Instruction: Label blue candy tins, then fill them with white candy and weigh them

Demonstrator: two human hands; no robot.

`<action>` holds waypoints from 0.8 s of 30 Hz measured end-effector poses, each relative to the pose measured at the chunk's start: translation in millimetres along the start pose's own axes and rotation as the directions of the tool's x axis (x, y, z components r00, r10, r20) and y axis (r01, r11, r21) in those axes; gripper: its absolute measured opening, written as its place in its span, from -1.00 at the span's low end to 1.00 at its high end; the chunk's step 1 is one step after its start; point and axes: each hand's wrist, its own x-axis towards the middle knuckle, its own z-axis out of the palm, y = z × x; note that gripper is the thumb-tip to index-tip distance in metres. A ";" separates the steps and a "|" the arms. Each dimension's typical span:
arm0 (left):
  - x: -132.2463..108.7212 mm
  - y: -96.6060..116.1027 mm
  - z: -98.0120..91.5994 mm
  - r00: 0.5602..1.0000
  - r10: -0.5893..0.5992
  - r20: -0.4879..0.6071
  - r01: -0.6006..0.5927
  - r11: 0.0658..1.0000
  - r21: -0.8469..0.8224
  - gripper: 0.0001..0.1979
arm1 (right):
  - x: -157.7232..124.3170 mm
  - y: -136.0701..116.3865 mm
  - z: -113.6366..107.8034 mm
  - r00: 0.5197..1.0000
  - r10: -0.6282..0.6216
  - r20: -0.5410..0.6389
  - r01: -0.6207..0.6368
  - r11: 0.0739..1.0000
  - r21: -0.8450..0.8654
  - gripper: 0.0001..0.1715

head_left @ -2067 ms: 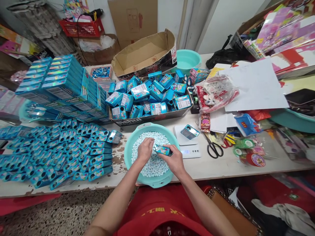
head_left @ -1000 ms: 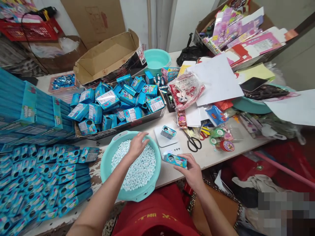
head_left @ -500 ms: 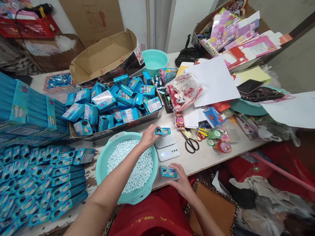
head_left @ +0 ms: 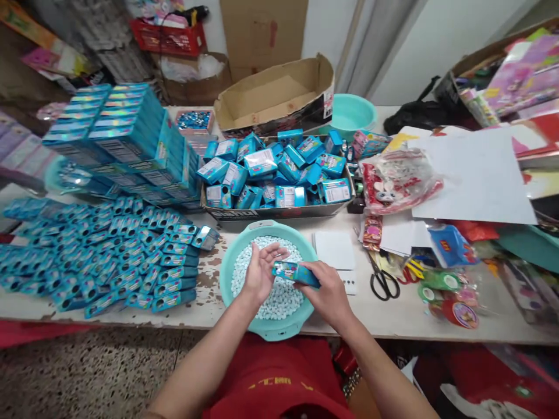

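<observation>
My right hand (head_left: 327,293) is closed on a small blue candy box (head_left: 295,272) and holds it level over a teal basin (head_left: 227,265). The basin is full of small white and pale blue candies (head_left: 279,299). My left hand (head_left: 260,273) is cupped with fingers apart, its palm against the box's left end. Both hands hover above the candies at the table's near edge. A white scale (head_left: 335,251) just right of the basin has nothing on it.
Rows of blue boxes (head_left: 109,256) cover the table at left, behind them stacked cartons (head_left: 126,139). A cardboard tray (head_left: 279,213) of loose blue boxes sits beyond the basin. Scissors (head_left: 381,278), tape rolls (head_left: 454,302), papers (head_left: 476,174) and packets lie at right.
My left hand lifted the box off the scale and brought it over the basin. My right hand left the other box and came up to grip this one. The view swung left.
</observation>
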 end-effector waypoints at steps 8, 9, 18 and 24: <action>14.7 -14.6 -18.4 0.976 -0.130 -0.175 0.095 0.976 -0.194 -0.68 | 0.9 1.8 18.2 0.999 -0.015 0.037 0.019 0.991 -0.131 -0.62; 13.7 -14.9 -18.8 0.972 -0.149 -0.183 0.111 0.973 -0.203 -0.69 | 0.6 2.4 18.9 0.999 0.004 0.038 0.002 0.990 -0.138 -0.62; 15.6 -16.4 -12.5 0.950 -0.221 -0.222 0.181 0.965 -0.189 -0.76 | -5.7 9.3 21.7 0.994 0.098 0.051 -0.091 0.989 -0.116 -0.66; 18.7 -21.7 -17.7 0.948 -0.249 -0.197 0.231 0.967 -0.110 -0.86 | -8.8 17.3 18.9 0.984 0.177 -0.009 -0.176 0.984 0.034 -0.65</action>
